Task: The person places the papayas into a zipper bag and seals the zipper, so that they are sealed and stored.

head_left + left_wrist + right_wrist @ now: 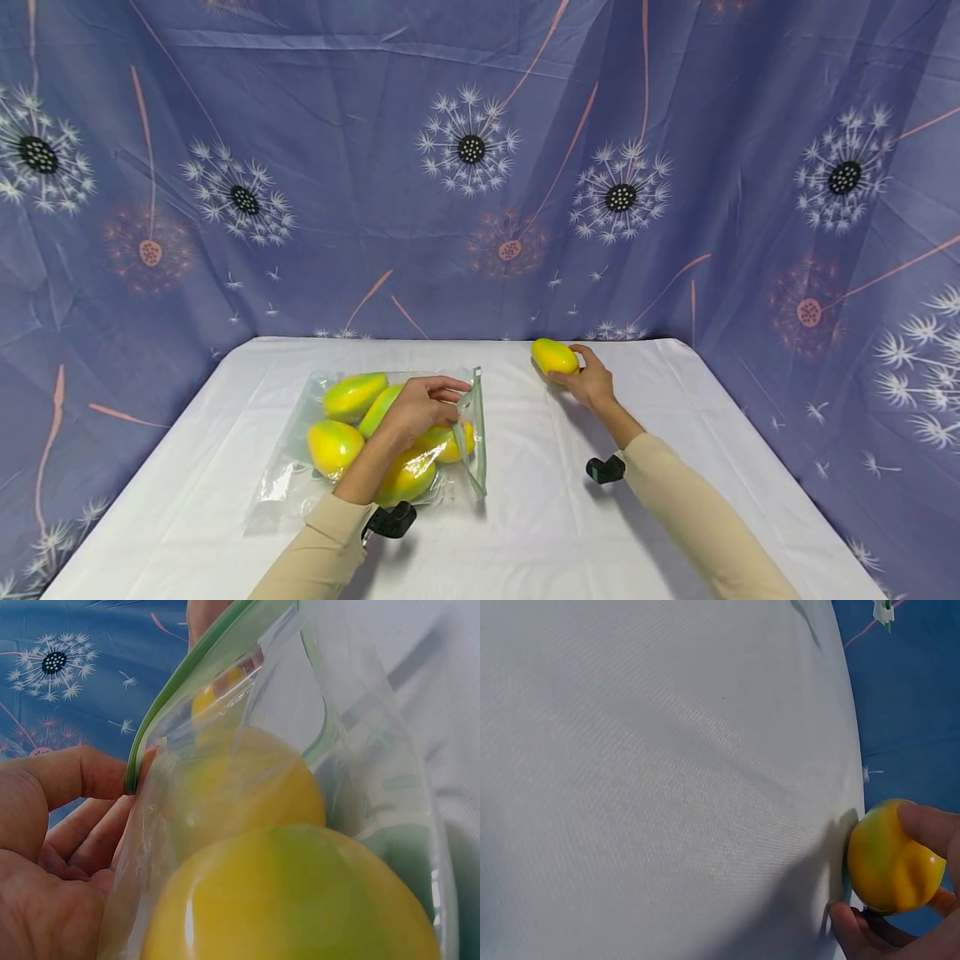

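Observation:
A clear zip bag (281, 483) with a green-edged mouth lies on the left half of the table, and several yellow-green mangoes (335, 447) are inside it. My left hand (415, 410) reaches over the bag and pinches its mouth edge; in the left wrist view, thumb and fingers grip the green strip (159, 705), which stands apart from the opposite side. At the far edge of the table, right of the bag, my right hand (591, 383) holds another yellow mango (553, 356). In the right wrist view, thumb and fingers wrap round this mango (892, 859).
A white cloth (540, 525) covers the table. Behind and at both sides hangs a blue curtain (360, 208) with dandelion prints, close to the table's far edge. A small black device (604, 470) sits at the right wrist, another (392, 521) at the left.

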Tool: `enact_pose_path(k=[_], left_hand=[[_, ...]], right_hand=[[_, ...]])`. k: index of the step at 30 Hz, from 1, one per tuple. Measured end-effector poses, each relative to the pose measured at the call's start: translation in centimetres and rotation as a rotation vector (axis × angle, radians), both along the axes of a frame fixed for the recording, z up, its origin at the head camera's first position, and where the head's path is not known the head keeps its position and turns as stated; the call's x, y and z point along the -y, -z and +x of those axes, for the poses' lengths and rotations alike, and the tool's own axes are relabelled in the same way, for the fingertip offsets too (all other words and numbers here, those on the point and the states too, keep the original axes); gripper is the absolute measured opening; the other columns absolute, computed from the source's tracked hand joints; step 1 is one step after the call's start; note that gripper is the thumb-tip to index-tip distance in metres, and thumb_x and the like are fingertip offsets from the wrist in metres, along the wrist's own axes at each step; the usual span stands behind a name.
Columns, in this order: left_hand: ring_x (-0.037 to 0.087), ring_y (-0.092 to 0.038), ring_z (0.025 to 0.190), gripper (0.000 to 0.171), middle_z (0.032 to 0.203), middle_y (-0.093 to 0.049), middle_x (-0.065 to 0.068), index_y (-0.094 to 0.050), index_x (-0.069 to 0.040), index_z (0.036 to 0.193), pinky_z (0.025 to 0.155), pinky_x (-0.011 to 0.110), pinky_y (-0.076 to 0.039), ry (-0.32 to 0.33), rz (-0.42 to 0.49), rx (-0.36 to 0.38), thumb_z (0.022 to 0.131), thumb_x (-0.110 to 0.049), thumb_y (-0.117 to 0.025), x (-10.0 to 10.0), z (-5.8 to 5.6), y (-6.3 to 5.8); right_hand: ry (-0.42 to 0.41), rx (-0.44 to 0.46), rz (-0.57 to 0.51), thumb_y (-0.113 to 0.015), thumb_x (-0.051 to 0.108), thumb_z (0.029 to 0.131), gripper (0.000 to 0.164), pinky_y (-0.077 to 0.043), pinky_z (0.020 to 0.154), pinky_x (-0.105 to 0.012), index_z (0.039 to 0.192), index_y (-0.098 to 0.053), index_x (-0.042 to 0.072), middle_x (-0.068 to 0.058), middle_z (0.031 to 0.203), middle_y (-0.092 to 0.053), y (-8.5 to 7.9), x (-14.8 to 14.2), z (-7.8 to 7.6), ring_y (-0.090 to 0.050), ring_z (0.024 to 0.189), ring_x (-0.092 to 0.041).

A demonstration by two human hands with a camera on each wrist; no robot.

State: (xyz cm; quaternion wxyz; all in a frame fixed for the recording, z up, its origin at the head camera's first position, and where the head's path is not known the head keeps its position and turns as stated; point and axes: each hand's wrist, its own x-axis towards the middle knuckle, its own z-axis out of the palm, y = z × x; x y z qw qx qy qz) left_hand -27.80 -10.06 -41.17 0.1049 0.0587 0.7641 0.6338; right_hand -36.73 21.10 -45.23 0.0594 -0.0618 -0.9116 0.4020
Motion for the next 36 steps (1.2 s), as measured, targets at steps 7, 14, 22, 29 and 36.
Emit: enact_pose_path(k=[7, 14, 22, 29, 36], left_hand=[[0.021, -0.068, 0.082, 0.038, 0.117, -0.068, 0.016, -0.074, -0.005, 0.119, 0.070, 0.032, -0.060, -0.010, -0.005, 0.014, 0.084, 0.008, -0.067, 0.0, 0.1, -0.1], [0.021, -0.068, 0.083, 0.039, 0.114, -0.069, 0.013, -0.075, -0.008, 0.119, 0.070, 0.032, -0.060, -0.020, -0.013, 0.018, 0.083, 0.007, -0.068, 0.1, 0.2, 0.0], [0.021, -0.068, 0.083, 0.038, 0.118, -0.068, 0.017, -0.073, -0.004, 0.121, 0.071, 0.035, -0.060, -0.009, -0.020, -0.005, 0.085, 0.006, -0.068, 0.0, 0.3, 0.0], [0.021, -0.069, 0.084, 0.038, 0.116, -0.069, 0.015, -0.074, -0.006, 0.120, 0.071, 0.033, -0.060, -0.003, -0.018, 0.002, 0.084, 0.006, -0.068, 0.1, 0.2, 0.0], [0.021, -0.069, 0.081, 0.039, 0.116, -0.069, 0.017, -0.073, -0.003, 0.121, 0.070, 0.033, -0.060, -0.001, -0.010, -0.003, 0.084, 0.007, -0.067, 0.0, 0.3, -0.1]], right_hand=[[-0.037, 0.010, 0.015, -0.077, 0.036, 0.086, 0.076, -0.045, 0.102, -0.056, 0.151, -0.045, 0.015, -0.024, 0.142, -0.057, -0.7, 0.1, 0.4, -0.060, 0.121, -0.041], [-0.114, 0.016, 0.042, -0.079, 0.036, 0.085, 0.076, -0.053, 0.090, -0.047, 0.151, -0.045, 0.016, -0.024, 0.133, -0.064, -2.0, 0.5, 1.5, -0.065, 0.115, -0.037], [-0.195, 0.033, 0.039, -0.082, 0.034, 0.082, 0.072, -0.055, 0.085, -0.045, 0.146, -0.051, 0.019, -0.023, 0.130, -0.065, -3.5, 0.9, 2.8, -0.065, 0.116, -0.036], [-0.257, 0.060, -0.005, -0.084, 0.029, 0.081, 0.075, -0.059, 0.081, -0.040, 0.148, -0.050, 0.018, -0.024, 0.138, -0.060, -4.4, 1.2, 4.1, -0.064, 0.118, -0.037], [-0.326, 0.088, -0.023, -0.085, 0.027, 0.081, 0.075, -0.059, 0.075, -0.034, 0.148, -0.051, 0.019, -0.023, 0.140, -0.058, -5.4, 1.3, 5.6, -0.066, 0.111, -0.033]])
